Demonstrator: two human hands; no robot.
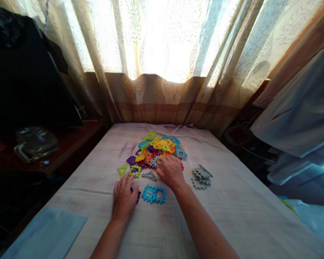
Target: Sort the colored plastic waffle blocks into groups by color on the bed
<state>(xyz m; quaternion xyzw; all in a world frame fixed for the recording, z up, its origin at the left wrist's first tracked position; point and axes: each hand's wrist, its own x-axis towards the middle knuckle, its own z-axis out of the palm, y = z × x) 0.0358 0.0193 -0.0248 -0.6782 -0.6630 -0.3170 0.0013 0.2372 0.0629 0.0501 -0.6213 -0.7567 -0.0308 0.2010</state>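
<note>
Well, through the head camera I look down on a table [232, 212] spread with a pale cloth, and the heap of toy pieces [162, 145] lies past its middle, towards the far edge, in yellow, orange, purple, green, red and blue. My right hand [171, 171] is at the near side of this heap, its fingers bent down among the pieces; I cannot tell whether they are clamped on one. My left hand [125, 193] rests lower, on the left edge's side of the heap, fingers a little apart and thumb out to the side, partly over a purple piece [138, 196]; I don't see it gripped. Just beyond those fingertips sits a green square frame [135, 171], with a green triangle [122, 170] next to it. Between my hands I have two blue squares [153, 194] side by side, nearer the near edge, and a loose grey piece [149, 175] just short of the heap. Towards the right edge, apart from the rest, is a small stack of grey pieces [201, 177]. At the near left corner I see a light blue sheet [47, 233], and past the far edge a patterned curtain [151, 97] hangs.
</note>
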